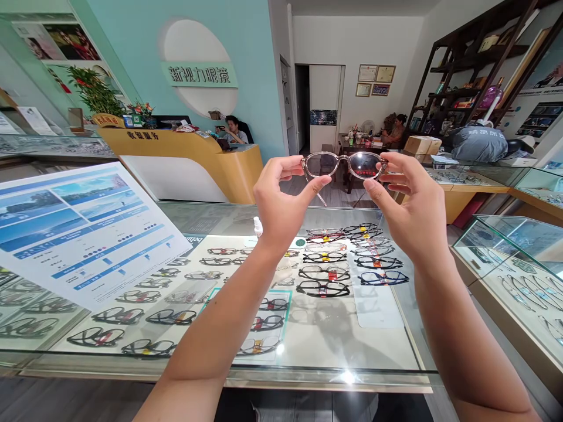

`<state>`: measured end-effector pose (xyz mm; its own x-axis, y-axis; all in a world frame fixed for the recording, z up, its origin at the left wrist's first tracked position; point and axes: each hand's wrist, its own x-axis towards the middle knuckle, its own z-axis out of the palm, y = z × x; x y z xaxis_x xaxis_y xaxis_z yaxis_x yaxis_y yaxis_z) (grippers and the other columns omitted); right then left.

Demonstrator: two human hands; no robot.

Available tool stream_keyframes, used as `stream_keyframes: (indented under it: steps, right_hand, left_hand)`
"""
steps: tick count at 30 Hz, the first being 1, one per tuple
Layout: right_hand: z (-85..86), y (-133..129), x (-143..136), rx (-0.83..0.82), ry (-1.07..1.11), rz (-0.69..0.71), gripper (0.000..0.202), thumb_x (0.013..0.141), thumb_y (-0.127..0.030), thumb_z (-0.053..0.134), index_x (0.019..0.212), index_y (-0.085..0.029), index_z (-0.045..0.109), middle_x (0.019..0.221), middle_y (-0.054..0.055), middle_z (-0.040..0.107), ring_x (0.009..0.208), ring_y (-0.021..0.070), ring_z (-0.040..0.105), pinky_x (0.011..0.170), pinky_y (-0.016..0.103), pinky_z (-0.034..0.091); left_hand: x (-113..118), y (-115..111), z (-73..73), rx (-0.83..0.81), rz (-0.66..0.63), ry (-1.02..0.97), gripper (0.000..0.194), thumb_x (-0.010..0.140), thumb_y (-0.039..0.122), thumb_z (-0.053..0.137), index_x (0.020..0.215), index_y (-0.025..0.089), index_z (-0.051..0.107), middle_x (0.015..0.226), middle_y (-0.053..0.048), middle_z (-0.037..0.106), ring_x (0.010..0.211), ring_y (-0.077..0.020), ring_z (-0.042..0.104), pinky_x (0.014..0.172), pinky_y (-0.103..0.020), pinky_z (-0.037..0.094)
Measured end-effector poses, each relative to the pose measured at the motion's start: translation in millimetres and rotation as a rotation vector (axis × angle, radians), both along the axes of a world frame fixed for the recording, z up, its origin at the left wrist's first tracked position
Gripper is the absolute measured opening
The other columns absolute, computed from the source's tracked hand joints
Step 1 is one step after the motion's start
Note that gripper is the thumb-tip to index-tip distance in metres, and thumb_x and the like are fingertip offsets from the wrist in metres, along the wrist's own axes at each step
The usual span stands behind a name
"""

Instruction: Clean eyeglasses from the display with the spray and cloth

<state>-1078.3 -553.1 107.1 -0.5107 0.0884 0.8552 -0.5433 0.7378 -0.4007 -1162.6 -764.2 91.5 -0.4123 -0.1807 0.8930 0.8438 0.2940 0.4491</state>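
Note:
A pair of sunglasses (pixel 322 164) with dark lenses and a pale, clear-looking frame is held up over the glass counter (pixel 378 351). My left hand (pixel 284 190) pinches the frame at its left end between thumb and fingers. At the opposite end, my right hand (pixel 407 202) grips the other side, its thumb just under the lens. Red lettering shows on the right lens, and one temple arm hangs down beneath the left one. Below my hands, several spectacles (pixel 323 288) lie in columns on the counter, many with red or yellow tags.
A printed chart sheet (pixel 92 228) stands tilted at the left. A small white bottle (pixel 257 226) is behind my left forearm. More glass cases (pixel 519 258) line the right. One person (pixel 235 132) sits behind the yellow desk (pixel 185 158), another person (pixel 394 132) farther back.

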Motion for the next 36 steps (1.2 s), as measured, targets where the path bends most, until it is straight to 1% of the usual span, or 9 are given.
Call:
stream_keyframes:
  steps: [3, 8, 16, 21, 28, 36]
  right_hand:
    - [-0.9, 0.7, -1.1, 0.000, -0.006, 0.004, 0.041, 0.102, -0.045, 0.070, 0.141, -0.030, 0.066, 0.135, 0.010, 0.076, 0.124, 0.0321, 0.074, 0.106, 0.058, 0.063]
    - [-2.8, 0.7, -3.2, -0.018, -0.063, 0.020, 0.044, 0.102, -0.047, 0.071, 0.141, -0.028, 0.067, 0.135, 0.011, 0.077, 0.115, 0.0317, 0.077, 0.104, 0.059, 0.064]
    - [-2.3, 0.1, -2.4, -0.037, -0.078, 0.014, 0.047, 0.101, -0.050, 0.072, 0.142, -0.028, 0.068, 0.136, 0.012, 0.076, 0.117, 0.0327, 0.076, 0.107, 0.061, 0.061]
    - [-2.1, -0.2, -2.3, -0.037, -0.086, 0.006, 0.046, 0.101, -0.050, 0.072, 0.141, -0.028, 0.069, 0.135, 0.012, 0.077, 0.116, 0.0325, 0.076, 0.107, 0.061, 0.061]
    - [-2.8, 0.9, -3.4, -0.022, -0.048, 0.004, 0.044, 0.101, -0.048, 0.072, 0.140, -0.028, 0.069, 0.133, 0.011, 0.077, 0.114, 0.0308, 0.076, 0.107, 0.058, 0.061]
    - [-3.3, 1.6, -5.1, -0.022, 0.043, 0.022, 0.041, 0.101, -0.043, 0.074, 0.139, -0.030, 0.068, 0.133, 0.009, 0.076, 0.119, 0.0313, 0.074, 0.107, 0.058, 0.061]
  left_hand:
    - [-0.7, -0.4, -1.2, -0.016, 0.028, 0.017, 0.053, 0.078, 0.065, 0.092, 0.112, 0.029, 0.073, 0.108, -0.006, 0.078, 0.103, -0.0244, 0.075, 0.095, -0.044, 0.062]
    - [-1.7, -1.4, -3.2, -0.025, 0.112, 0.080, 0.054, 0.076, 0.063, 0.095, 0.112, 0.029, 0.072, 0.105, -0.005, 0.076, 0.099, -0.0242, 0.074, 0.091, -0.044, 0.060]
    - [0.5, -1.1, -1.5, -0.033, 0.133, 0.118, 0.053, 0.074, 0.060, 0.097, 0.110, 0.029, 0.073, 0.100, -0.004, 0.075, 0.097, -0.0240, 0.072, 0.089, -0.044, 0.059]
    - [2.0, -1.0, -0.9, -0.026, 0.115, 0.075, 0.053, 0.075, 0.062, 0.096, 0.109, 0.029, 0.073, 0.102, -0.005, 0.075, 0.099, -0.0246, 0.072, 0.091, -0.044, 0.058]
    - [-1.5, -0.1, -3.3, -0.004, 0.052, 0.034, 0.052, 0.077, 0.062, 0.095, 0.110, 0.028, 0.073, 0.104, -0.004, 0.077, 0.098, -0.0220, 0.073, 0.093, -0.042, 0.059]
    - [-7.1, 0.2, -4.2, 0.008, -0.003, 0.016, 0.054, 0.077, 0.065, 0.093, 0.110, 0.028, 0.073, 0.106, -0.004, 0.079, 0.101, -0.0222, 0.076, 0.092, -0.040, 0.061]
